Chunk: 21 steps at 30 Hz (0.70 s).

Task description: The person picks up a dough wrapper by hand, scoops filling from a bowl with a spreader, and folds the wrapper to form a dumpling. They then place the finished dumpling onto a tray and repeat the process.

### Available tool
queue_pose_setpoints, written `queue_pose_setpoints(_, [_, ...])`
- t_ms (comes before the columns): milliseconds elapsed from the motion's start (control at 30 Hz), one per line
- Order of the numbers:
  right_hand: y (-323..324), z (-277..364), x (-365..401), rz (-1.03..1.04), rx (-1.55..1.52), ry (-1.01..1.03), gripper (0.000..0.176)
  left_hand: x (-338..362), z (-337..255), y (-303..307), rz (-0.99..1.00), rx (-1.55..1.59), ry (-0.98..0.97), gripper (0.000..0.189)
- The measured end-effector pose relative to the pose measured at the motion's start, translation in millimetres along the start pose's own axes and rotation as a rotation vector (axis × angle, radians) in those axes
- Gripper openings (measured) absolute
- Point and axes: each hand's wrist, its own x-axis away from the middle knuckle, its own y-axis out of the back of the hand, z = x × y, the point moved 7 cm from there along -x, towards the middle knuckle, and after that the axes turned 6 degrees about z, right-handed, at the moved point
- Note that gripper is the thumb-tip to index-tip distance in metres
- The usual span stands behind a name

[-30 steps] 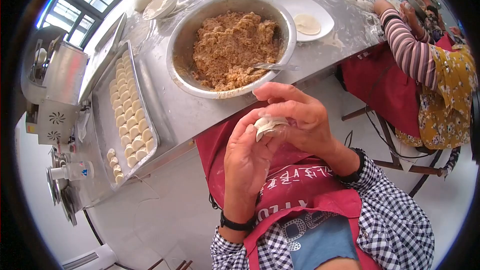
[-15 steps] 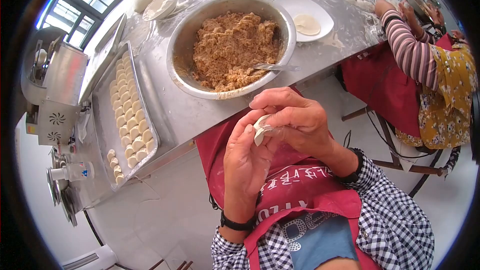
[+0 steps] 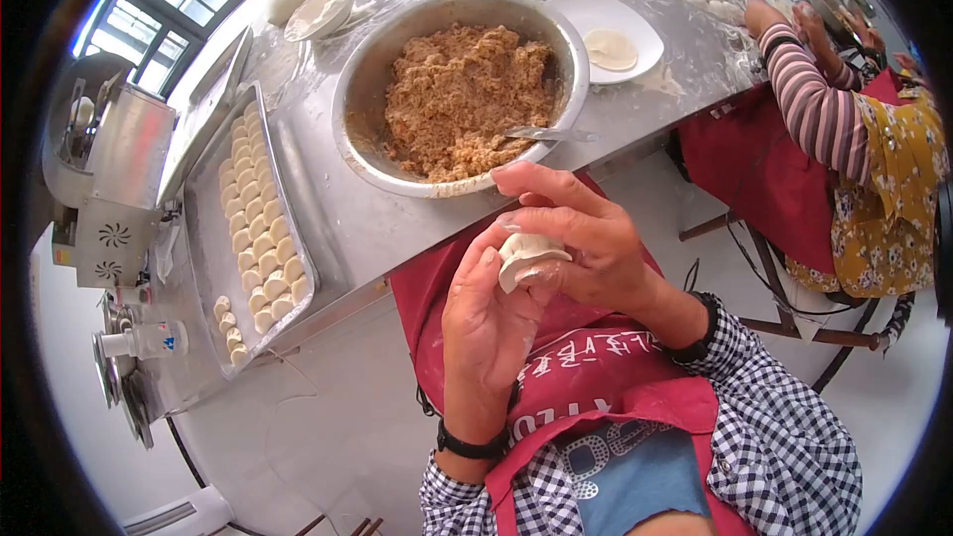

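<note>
A small white dumpling (image 3: 527, 255) is pinched between both hands over my lap, just below the table edge. My left hand (image 3: 486, 323) cups it from below and the left. My right hand (image 3: 586, 243) closes over it from the right, thumb and fingers on the folded dough. Right behind the hands stands a large metal bowl (image 3: 362, 69) heaped with brown minced filling (image 3: 462, 94), and a spoon (image 3: 546, 134) leans on its near rim.
A metal tray (image 3: 204, 248) at the left holds several rows of finished dumplings (image 3: 256, 228). A white plate (image 3: 635, 25) with round wrappers sits behind the bowl. Another person in a striped sleeve (image 3: 809, 99) works at the right. A metal machine (image 3: 114, 189) stands far left.
The dumpling has turned in my fingers and shows more of its folded top. My right hand has shifted slightly up over it. Bowl and tray are unchanged.
</note>
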Motion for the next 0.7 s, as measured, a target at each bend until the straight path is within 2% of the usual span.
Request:
queue_pose_setpoints(67, [0, -1, 0, 0.025, 0.071, 0.045, 0.019, -1, 0, -3, 0.022, 0.009, -0.006, 0.035])
queue_pose_setpoints(133, [-7, 2, 3, 0.128, 0.243, 0.203, 0.02, -1, 1, -6, 0.044, 0.018, -0.012, 0.035])
queue_pose_setpoints(233, [-9, 2, 4, 0.142, 0.258, 0.229, 0.02, 0, 0, -5, 0.0, 0.007, -0.024, 0.035])
queue_pose_setpoints(367, [-12, 3, 1, 0.143, 0.269, 0.165, 0.02, 0, 0, 3, -0.005, 0.022, -0.012, 0.035])
queue_pose_setpoints(433, [-8, -1, 1, 0.05, 0.101, 0.078, 0.02, -1, 1, 2, 0.031, 0.04, 0.005, 0.035])
queue_pose_setpoints(600, [-6, -1, 1, 0.076, 0.133, 0.12, 0.02, 0, 1, 0, -0.06, 0.03, -0.008, 0.036])
queue_pose_setpoints(700, [-9, 2, 2, 0.129, 0.22, 0.171, 0.02, -1, 2, -1, 0.007, 0.082, -0.026, 0.036])
